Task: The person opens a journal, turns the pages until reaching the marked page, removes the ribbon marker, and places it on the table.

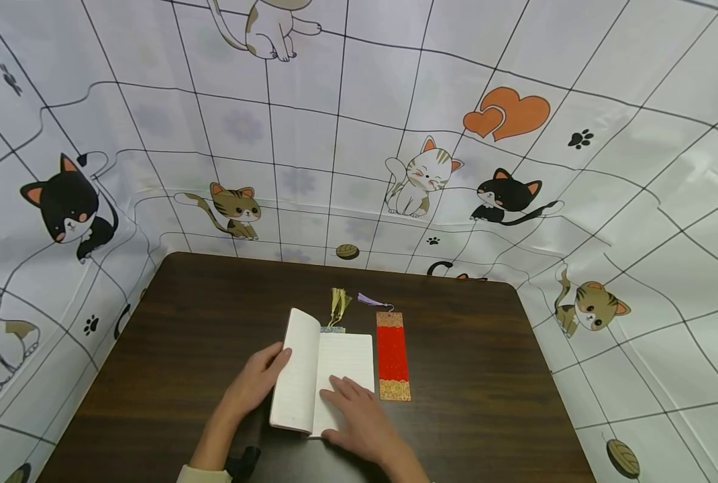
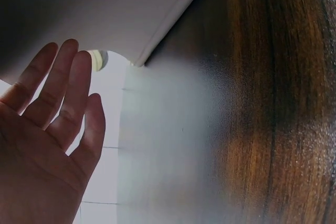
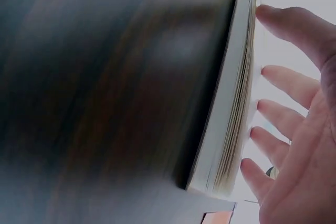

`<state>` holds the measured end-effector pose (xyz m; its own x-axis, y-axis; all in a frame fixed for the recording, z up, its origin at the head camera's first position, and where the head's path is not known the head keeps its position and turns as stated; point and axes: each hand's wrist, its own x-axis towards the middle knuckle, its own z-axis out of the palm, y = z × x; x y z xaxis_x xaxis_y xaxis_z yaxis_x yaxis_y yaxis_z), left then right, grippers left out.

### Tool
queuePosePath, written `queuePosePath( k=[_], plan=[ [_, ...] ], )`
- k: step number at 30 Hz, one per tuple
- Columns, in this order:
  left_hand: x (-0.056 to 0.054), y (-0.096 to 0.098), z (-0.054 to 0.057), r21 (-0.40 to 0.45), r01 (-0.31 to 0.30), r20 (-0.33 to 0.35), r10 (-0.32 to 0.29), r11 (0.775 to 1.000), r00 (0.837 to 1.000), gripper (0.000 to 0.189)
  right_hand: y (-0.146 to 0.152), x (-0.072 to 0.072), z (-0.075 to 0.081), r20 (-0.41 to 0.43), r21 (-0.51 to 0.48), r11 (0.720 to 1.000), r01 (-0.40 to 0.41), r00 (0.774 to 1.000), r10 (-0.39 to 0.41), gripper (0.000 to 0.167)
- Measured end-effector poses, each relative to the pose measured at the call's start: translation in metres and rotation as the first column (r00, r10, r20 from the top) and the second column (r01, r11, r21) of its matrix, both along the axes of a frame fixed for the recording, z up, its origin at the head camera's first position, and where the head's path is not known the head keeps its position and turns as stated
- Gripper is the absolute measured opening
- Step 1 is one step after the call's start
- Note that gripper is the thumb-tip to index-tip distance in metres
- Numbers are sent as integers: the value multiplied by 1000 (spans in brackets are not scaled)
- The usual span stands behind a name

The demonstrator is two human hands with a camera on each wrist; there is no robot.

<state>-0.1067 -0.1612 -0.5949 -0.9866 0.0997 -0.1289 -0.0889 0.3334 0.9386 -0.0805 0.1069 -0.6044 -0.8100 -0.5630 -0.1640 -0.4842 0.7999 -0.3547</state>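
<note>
A lined notebook (image 1: 348, 355) lies open on the table, its left half (image 1: 295, 386) raised at a slant. My left hand (image 1: 255, 381) holds this half at its outer edge, thumb on the page side. Behind it, in the left wrist view, the fingers (image 2: 71, 87) reach up nearly straight to the cover's underside. My right hand (image 1: 362, 419) rests on the right page with fingers spread; the right wrist view shows its fingertips (image 3: 262, 106) on the paper near the page edge. Beyond the notebook's top edge shows a bluish bookmark end (image 1: 333, 329) with a yellow-green tassel (image 1: 339, 305).
Right of the notebook lies a red bookmark (image 1: 392, 352) with gold ends and a purple tassel (image 1: 372, 300). The dark wooden table (image 1: 474, 376) is enclosed by a white cat-print sheet (image 1: 311, 134) at the back and sides. A black device (image 1: 245, 463) sits at my left wrist.
</note>
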Motion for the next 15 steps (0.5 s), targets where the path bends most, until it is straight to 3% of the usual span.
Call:
queuePosePath(
  k=[9, 15],
  plan=[
    [1, 0, 3, -9, -6, 16, 6, 1000, 1000, 44, 4, -2, 7, 81, -11, 1000, -15, 997, 16, 72],
    [2, 0, 2, -25, -12, 14, 13, 1000, 1000, 47, 5, -3, 10, 52, -4, 999, -35, 998, 35, 62]
  ],
)
